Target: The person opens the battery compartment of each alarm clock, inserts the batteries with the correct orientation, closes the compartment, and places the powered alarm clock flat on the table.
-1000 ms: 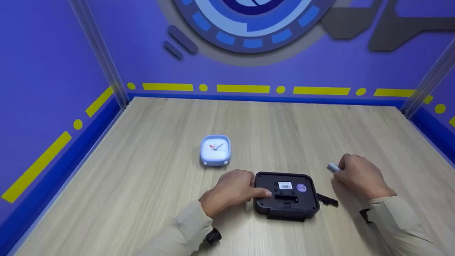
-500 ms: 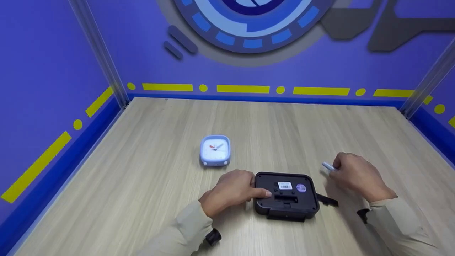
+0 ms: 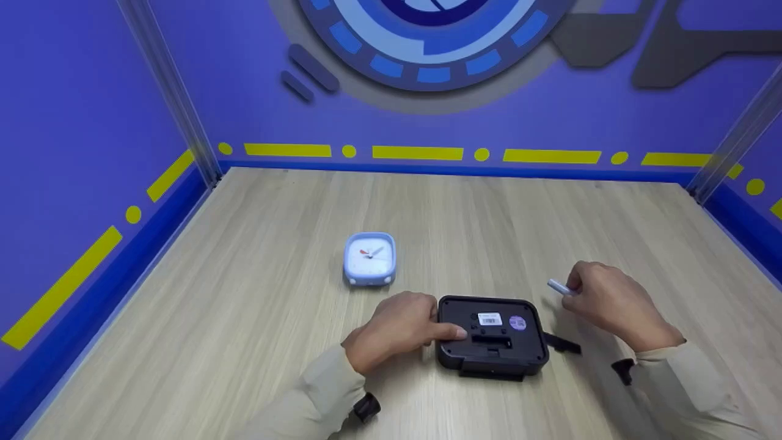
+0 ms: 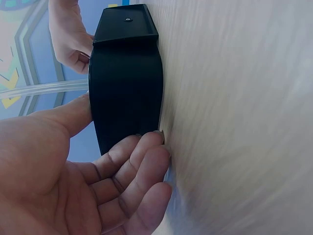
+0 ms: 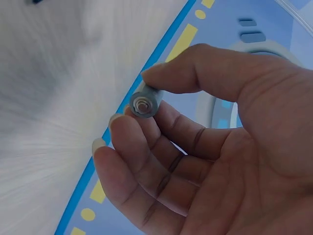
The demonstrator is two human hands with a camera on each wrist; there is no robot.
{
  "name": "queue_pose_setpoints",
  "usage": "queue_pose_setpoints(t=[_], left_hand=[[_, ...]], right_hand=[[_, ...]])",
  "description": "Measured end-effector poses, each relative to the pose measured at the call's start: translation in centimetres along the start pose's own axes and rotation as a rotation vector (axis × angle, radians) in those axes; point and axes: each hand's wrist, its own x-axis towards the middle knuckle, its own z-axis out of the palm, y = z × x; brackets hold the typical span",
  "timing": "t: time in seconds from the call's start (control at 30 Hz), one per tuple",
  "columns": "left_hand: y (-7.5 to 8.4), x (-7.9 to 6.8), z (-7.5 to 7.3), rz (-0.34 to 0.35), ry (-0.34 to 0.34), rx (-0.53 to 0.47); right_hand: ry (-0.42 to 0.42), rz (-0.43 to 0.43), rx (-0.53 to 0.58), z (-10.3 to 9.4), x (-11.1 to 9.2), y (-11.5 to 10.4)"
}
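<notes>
A black rectangular device lies on the table with its back up, an uncovered battery slot in its middle. My left hand holds its left side, thumb on the back; in the left wrist view, curled fingers reach its lower edge by the tabletop. To the right and slightly beyond the device, my right hand pinches a small silvery battery above the table. In the right wrist view, thumb and fingers grip this battery, one end facing the camera. A narrow black piece sticks out beside the device's right edge.
A light blue alarm clock stands beyond my left hand, face up towards the camera. Blue printed panels wall in the wooden table at the back and both sides.
My right hand has moved slightly left with the battery, towards the device, and the battery now shows more lengthwise. The left hand, device and blue clock stay where they were.
</notes>
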Motion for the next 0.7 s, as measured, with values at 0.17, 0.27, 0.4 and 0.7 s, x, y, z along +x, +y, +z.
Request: queue_pose_setpoints(t=[0.17, 0.27, 0.4, 0.7], left_hand=[[0.02, 0.03, -0.01, -0.004, 0.0, 0.013], [0.01, 0.05, 0.02, -0.006, -0.002, 0.016], [0.01, 0.07, 0.02, -0.004, -0.001, 0.02], [-0.06, 0.1, 0.07, -0.012, -0.004, 0.017]], right_hand=[[-0.005, -0.01, -0.002, -0.09, -0.14, -0.37], [-0.011, -0.014, -0.002, -0.16, -0.2, -0.53], [-0.025, -0.014, 0.001, -0.21, -0.26, -0.7], [-0.024, -0.029, 0.004, -0.24, -0.34, -0.91]])
